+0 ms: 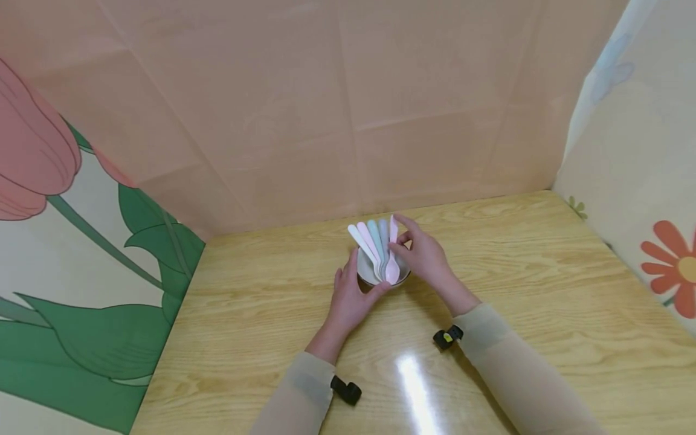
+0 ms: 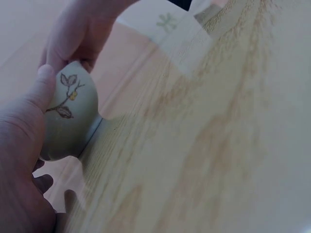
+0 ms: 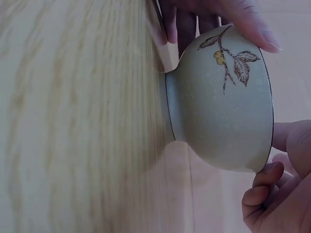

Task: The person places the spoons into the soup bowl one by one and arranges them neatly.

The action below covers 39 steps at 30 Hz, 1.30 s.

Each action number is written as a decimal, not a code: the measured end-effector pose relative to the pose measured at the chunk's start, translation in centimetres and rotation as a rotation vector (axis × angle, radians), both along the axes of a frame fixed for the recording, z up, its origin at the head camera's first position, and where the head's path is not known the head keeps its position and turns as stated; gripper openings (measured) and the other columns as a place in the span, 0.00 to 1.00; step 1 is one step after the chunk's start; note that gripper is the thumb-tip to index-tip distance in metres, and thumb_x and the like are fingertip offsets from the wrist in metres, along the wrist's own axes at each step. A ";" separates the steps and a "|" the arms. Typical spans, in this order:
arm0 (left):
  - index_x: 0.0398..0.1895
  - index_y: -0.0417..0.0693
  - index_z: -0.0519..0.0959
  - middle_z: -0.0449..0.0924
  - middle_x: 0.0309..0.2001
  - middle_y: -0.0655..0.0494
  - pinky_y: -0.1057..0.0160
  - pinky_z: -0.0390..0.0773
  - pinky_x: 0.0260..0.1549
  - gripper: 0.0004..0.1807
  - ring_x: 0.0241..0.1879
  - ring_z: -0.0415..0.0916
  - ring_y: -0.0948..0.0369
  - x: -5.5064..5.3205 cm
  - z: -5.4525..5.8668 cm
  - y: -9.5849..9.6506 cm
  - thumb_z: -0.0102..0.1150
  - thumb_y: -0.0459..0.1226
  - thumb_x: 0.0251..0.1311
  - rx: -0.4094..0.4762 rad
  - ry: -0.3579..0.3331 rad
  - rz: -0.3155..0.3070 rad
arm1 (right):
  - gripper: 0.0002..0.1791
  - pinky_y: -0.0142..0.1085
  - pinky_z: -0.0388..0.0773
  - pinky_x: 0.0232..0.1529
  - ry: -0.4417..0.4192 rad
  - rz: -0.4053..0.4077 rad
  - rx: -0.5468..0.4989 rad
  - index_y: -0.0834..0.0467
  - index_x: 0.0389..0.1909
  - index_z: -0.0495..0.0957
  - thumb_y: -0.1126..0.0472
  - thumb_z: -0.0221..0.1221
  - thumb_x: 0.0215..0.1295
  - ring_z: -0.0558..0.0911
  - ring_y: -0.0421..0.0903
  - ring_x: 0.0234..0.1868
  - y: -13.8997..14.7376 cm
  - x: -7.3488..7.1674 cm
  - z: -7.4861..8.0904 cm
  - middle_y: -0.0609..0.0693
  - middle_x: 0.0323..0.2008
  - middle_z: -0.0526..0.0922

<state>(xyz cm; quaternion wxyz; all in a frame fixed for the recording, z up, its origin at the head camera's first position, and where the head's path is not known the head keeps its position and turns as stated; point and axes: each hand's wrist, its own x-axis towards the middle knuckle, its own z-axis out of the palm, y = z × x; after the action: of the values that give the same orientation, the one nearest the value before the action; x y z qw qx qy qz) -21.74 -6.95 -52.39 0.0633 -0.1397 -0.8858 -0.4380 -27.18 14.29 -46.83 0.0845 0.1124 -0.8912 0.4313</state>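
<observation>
A small bowl [image 3: 214, 111] with a painted leaf-and-berry sprig stands upright on the table. My left hand [image 1: 348, 300] holds it from the left, thumb at the near rim and fingers round the far side. Fanned spoons lean in the bowl, handles up: a white spoon [image 1: 359, 236], a pink one [image 1: 368, 234], a green one [image 1: 374, 231] and a greyish-purple one [image 1: 383, 232]. At the bowl's right side my right hand [image 1: 426, 255] pinches the handle of another pink spoon [image 1: 392, 270], whose head rests at the near rim. Both wrist views hide the spoons.
The wood-grain table [image 1: 239, 326] meets a plain pinkish backdrop [image 1: 272, 121] just behind the bowl. A tulip-print panel [image 1: 81, 338] borders the left, a flower-print panel [image 1: 641, 181] the right. Black wrist cameras [image 1: 348, 391] hang under both sleeves.
</observation>
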 end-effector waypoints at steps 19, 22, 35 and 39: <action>0.91 0.49 0.48 0.63 0.84 0.47 0.36 0.41 0.84 0.60 0.83 0.60 0.49 0.0 -0.2 0.1 0.73 0.60 0.70 0.010 -0.010 0.007 | 0.36 0.42 0.72 0.30 0.014 0.007 0.084 0.57 0.79 0.73 0.61 0.73 0.74 0.77 0.46 0.27 -0.1 0.4 0.2 0.55 0.44 0.89; 0.92 0.50 0.47 0.61 0.85 0.46 0.37 0.40 0.84 0.60 0.83 0.59 0.49 0.1 -0.1 0.0 0.72 0.60 0.70 0.007 -0.020 0.010 | 0.36 0.42 0.73 0.32 0.009 0.013 0.096 0.57 0.79 0.73 0.61 0.74 0.73 0.77 0.46 0.27 -0.1 0.4 0.3 0.54 0.44 0.90; 0.92 0.53 0.44 0.57 0.87 0.47 0.38 0.39 0.85 0.61 0.84 0.57 0.49 0.0 -0.2 -0.2 0.70 0.64 0.70 -0.002 -0.031 0.004 | 0.37 0.41 0.75 0.30 -0.044 0.014 0.114 0.55 0.80 0.73 0.59 0.73 0.74 0.78 0.47 0.28 -0.1 0.4 0.3 0.52 0.46 0.88; 0.93 0.55 0.43 0.56 0.87 0.47 0.38 0.39 0.85 0.62 0.84 0.57 0.47 -0.1 0.0 -0.3 0.70 0.64 0.70 -0.007 -0.036 0.002 | 0.36 0.41 0.75 0.30 -0.037 0.017 0.103 0.56 0.80 0.73 0.59 0.73 0.74 0.78 0.47 0.29 -0.1 0.4 0.3 0.53 0.46 0.89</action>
<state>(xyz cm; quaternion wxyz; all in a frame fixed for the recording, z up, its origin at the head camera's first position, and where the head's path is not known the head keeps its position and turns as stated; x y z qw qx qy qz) -21.86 -7.25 -52.43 0.0474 -0.1312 -0.8884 -0.4373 -26.77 14.18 -46.55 0.0585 0.1163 -0.9125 0.3877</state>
